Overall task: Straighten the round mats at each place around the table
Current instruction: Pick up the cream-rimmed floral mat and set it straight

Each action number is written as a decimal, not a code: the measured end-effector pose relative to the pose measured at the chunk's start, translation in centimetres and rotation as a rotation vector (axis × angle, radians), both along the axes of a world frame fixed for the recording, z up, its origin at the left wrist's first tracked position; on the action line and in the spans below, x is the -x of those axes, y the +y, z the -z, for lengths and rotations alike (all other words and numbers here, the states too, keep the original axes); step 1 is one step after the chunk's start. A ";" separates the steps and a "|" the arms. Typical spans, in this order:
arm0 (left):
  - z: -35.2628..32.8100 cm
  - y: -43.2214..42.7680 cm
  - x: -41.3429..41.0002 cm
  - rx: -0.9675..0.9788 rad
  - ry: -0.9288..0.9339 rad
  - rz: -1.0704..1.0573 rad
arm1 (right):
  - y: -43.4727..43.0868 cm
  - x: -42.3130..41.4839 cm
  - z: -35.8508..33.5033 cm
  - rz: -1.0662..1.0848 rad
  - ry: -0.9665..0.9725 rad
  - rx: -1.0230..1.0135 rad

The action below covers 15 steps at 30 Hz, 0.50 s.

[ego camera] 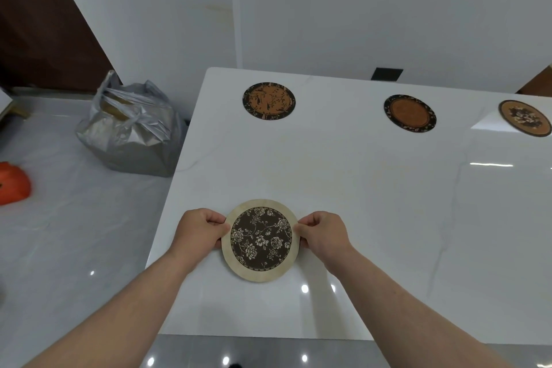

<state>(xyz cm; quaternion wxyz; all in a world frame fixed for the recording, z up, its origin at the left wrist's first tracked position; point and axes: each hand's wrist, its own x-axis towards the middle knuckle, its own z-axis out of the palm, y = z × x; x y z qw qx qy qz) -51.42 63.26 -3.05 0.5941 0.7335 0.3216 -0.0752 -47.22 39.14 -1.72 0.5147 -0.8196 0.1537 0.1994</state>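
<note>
Floral mat (pixel 260 240) flat near table (pixel 373 203) front edge; pinched at opposite rims, left hand (pixel 199 230) and right hand (pixel 324 233) equally near; fingers probably tucked beneath; three mats (pixel 268 101) opposite, untouched.
</note>
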 end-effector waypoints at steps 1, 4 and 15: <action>0.0 0.1 0.0 -0.015 0.002 0.007 | 0.1 0.0 0.1 -0.013 -0.003 0.016; 0.3 0.3 0.2 -0.071 -0.002 0.065 | 0.3 0.0 0.5 -0.056 -0.009 0.083; 1.3 3.7 2.1 -0.896 0.078 0.972 | -2.9 0.8 1.4 -0.941 -0.295 0.735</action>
